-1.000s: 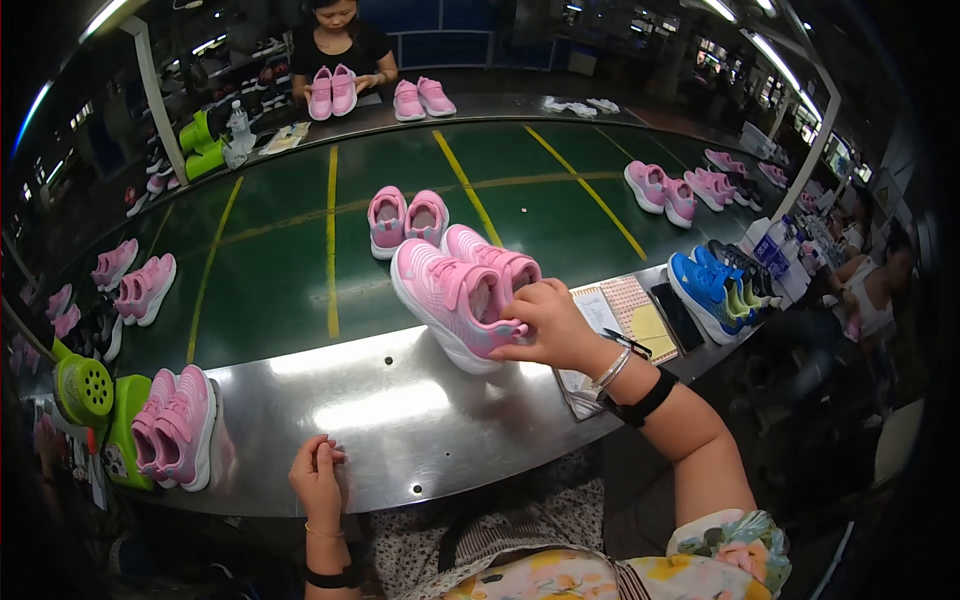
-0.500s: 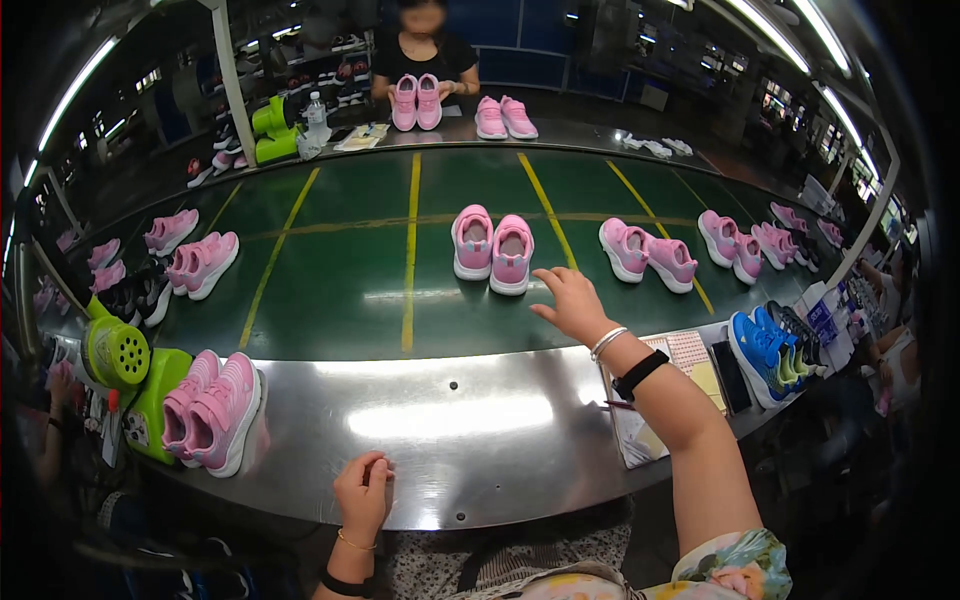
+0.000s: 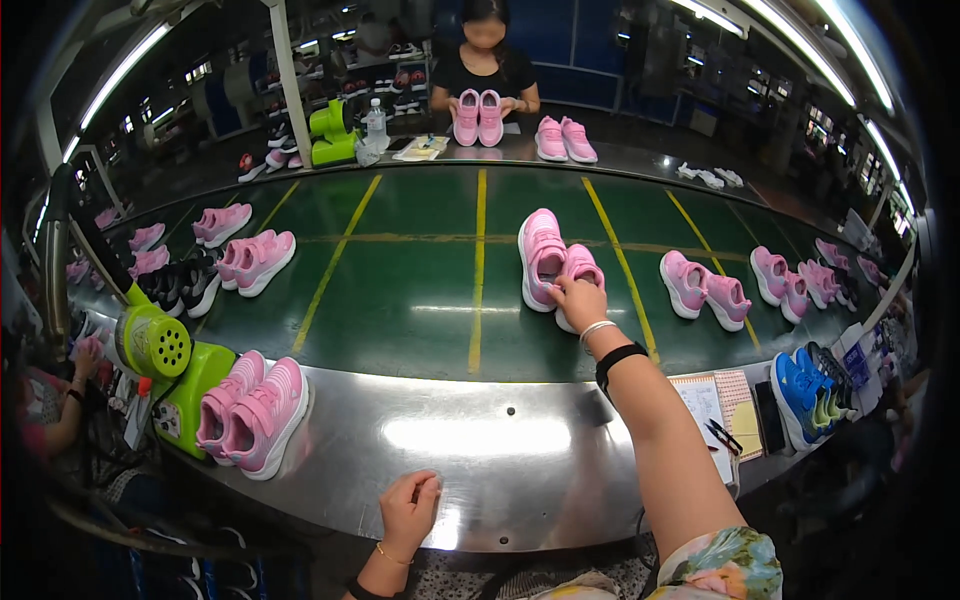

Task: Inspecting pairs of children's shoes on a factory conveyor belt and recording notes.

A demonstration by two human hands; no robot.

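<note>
My right hand [image 3: 578, 298] reaches out over the green belt [image 3: 400, 290], fingers curled on the heel of the nearer pink shoe [image 3: 578, 280]; its mate [image 3: 541, 255] sits touching it, just left. My left hand [image 3: 410, 510] rests loosely closed, holding nothing, on the steel edge [image 3: 480, 450], with another pink pair [image 3: 252, 412] off to its left.

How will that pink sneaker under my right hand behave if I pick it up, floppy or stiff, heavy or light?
The pink sneaker that the right hand touches looks small with a soft fabric upper, so it is probably light and its upper may give under the fingers. Its flat pale sole sits level on the green conveyor belt, so it should slide rather than roll or tip.
</note>
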